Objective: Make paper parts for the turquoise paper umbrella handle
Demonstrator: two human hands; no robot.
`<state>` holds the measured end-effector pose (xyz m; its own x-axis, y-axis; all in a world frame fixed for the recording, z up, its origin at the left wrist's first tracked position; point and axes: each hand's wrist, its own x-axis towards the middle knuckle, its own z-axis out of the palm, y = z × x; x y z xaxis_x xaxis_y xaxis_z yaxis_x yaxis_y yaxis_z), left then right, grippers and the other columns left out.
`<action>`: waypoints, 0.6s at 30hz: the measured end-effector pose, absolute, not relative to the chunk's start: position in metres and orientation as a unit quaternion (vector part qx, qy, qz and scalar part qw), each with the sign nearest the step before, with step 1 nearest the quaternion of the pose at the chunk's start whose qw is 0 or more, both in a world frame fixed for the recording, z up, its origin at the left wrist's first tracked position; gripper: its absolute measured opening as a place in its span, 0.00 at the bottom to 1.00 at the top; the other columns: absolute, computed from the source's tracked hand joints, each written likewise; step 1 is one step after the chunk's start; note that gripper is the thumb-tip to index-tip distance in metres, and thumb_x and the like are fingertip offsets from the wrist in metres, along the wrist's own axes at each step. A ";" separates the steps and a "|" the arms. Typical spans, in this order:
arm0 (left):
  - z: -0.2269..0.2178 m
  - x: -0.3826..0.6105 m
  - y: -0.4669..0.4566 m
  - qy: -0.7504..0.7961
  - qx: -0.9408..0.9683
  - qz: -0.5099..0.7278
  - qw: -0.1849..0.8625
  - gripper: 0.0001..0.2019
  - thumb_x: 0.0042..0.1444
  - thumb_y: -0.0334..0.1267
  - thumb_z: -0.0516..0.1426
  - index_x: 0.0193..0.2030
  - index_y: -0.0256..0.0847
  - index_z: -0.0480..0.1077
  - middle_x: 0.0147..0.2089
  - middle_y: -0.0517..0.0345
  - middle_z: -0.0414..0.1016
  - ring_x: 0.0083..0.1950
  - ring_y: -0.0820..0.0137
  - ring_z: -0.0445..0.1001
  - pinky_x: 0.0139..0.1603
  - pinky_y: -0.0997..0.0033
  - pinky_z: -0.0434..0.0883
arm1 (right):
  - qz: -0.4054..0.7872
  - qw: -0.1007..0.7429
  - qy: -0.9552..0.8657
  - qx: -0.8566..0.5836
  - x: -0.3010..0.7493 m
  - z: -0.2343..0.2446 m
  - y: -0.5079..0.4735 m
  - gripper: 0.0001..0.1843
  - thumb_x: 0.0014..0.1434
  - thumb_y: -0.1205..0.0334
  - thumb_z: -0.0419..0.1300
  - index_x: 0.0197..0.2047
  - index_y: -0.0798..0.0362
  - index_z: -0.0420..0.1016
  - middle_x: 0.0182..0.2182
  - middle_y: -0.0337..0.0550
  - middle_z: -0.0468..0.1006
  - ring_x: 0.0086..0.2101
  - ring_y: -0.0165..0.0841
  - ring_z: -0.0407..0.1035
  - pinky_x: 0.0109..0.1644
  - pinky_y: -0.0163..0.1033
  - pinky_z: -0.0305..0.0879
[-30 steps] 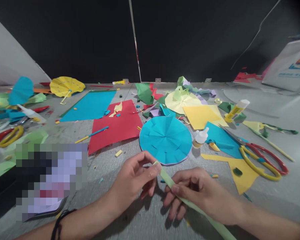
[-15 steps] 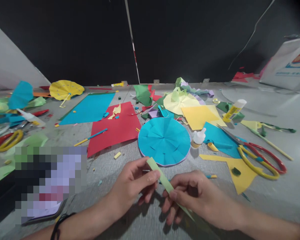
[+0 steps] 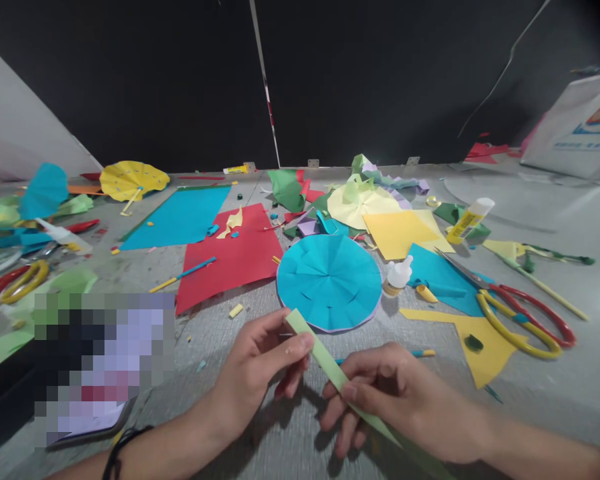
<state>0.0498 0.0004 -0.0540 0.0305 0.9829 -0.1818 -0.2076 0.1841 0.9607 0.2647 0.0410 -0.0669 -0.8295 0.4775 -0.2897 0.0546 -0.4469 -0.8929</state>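
A pixelated block (image 3: 103, 367) hides whatever lies at the desk's (image 3: 530, 220) near left, and the green paper strip (image 3: 330, 365) runs out of view at the bottom edge. Both hands pinch this strip above the desk: the left hand (image 3: 260, 370) near its upper end, the right hand (image 3: 395, 397) lower down. Since a moment ago, the strip's free end pokes further past the left thumb. Beyond lie a blue paper circle (image 3: 330, 280) and a small glue bottle (image 3: 397, 275).
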 end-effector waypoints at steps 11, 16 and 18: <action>-0.054 0.054 0.002 0.497 0.445 0.434 0.605 0.19 0.55 0.52 0.68 0.34 0.35 0.74 0.25 0.59 0.75 0.17 0.78 0.67 0.15 0.82 0.59 | 0.798 0.137 -0.525 -0.263 0.263 -0.064 0.041 0.26 0.65 0.39 0.67 0.43 0.57 0.80 0.39 0.51 0.88 0.33 0.30 0.85 0.36 0.30 0.74; -0.049 0.051 0.003 0.521 0.429 0.482 0.559 0.17 0.55 0.49 0.68 0.33 0.35 0.75 0.22 0.63 0.72 0.17 0.77 0.67 0.17 0.80 0.61 | 0.799 0.138 -0.518 -0.271 0.263 -0.064 0.042 0.26 0.64 0.39 0.67 0.41 0.58 0.78 0.38 0.52 0.88 0.32 0.30 0.85 0.35 0.30 0.74; -0.049 0.051 0.003 0.519 0.427 0.488 0.557 0.17 0.55 0.49 0.68 0.32 0.35 0.75 0.22 0.64 0.71 0.17 0.77 0.67 0.18 0.79 0.62 | 0.799 0.135 -0.520 -0.269 0.263 -0.065 0.042 0.26 0.64 0.39 0.67 0.42 0.58 0.78 0.38 0.51 0.89 0.32 0.30 0.85 0.35 0.29 0.74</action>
